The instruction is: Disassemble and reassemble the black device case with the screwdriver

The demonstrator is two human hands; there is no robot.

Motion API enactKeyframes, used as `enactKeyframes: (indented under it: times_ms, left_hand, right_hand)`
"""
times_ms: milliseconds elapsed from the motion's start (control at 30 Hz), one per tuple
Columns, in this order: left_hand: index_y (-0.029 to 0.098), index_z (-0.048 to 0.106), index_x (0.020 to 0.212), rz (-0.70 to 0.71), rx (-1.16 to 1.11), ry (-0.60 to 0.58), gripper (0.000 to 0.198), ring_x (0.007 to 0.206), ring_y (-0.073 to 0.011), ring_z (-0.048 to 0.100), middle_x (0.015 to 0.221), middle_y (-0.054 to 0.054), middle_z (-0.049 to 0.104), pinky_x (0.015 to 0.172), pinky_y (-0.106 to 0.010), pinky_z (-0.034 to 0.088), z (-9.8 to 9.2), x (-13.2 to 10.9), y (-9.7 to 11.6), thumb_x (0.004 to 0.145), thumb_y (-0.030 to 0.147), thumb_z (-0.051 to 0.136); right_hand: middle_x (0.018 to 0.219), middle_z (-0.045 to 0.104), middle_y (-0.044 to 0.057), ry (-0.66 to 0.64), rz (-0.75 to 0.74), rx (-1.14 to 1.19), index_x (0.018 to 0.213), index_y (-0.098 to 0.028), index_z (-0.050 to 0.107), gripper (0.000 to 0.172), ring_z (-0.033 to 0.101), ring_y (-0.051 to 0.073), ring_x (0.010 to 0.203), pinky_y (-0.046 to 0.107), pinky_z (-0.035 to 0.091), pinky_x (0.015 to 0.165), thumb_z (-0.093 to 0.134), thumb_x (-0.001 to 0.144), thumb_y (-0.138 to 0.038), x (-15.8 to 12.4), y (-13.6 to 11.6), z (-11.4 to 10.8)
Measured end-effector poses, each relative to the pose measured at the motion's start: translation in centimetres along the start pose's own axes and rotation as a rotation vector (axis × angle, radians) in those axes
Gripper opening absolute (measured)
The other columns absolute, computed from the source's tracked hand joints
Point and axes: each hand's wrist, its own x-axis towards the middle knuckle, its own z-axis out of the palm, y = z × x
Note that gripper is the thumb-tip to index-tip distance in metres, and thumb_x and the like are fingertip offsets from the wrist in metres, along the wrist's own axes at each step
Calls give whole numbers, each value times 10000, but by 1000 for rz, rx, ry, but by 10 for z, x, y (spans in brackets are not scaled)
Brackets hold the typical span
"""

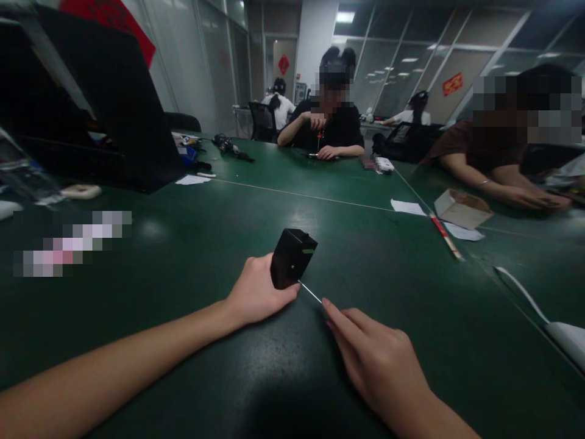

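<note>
Green table (205,390) spans the frame; left hand (256,291), closest, clasps a black box (292,259) at centre, long axis tilting up-right; right hand (379,360), lower right, pinches a thin metal shaft (311,291), its tip at the box's lower edge.

No word, number or brand can be read here with certainty. On the pale door (293,51) at the back hangs a red diamond-shaped paper sign (284,64), whose marks are too small for reading. A red rectangular paper sign (453,85) with yellow marks is on the framed partition (462,60) at the right (the marks resemble characters, but they are blurred). At the upper left, a large red paper sheet (130,24) bears darker, unreadable marks. The black box-shaped object (284,262) carries a narrow green strip (309,251), where I cannot distinguish any lettering.
</note>
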Motion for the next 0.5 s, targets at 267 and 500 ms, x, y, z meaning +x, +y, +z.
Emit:
enactKeyframes:
  times_ms: [267,500]
  left_hand:
    - [156,637,767,-3,5,7,238,626,-173,619,712,-20,665,563,-272,436,-4,2,2,725,371,728]
    - [152,636,783,-21,1,-5,252,650,-179,622,734,-27,664,585,-279,442,-4,3,2,733,384,723]
  right_hand:
    - [921,738,114,-57,222,139,1268,-126,648,423,678,215,755,320,520,642,451,970,-352,8,-4,-4]
    - [673,638,12,-210,706,710,1231,-120,641,484,496,111,463,225,346,408,573,860,-424,19,-13,-8]
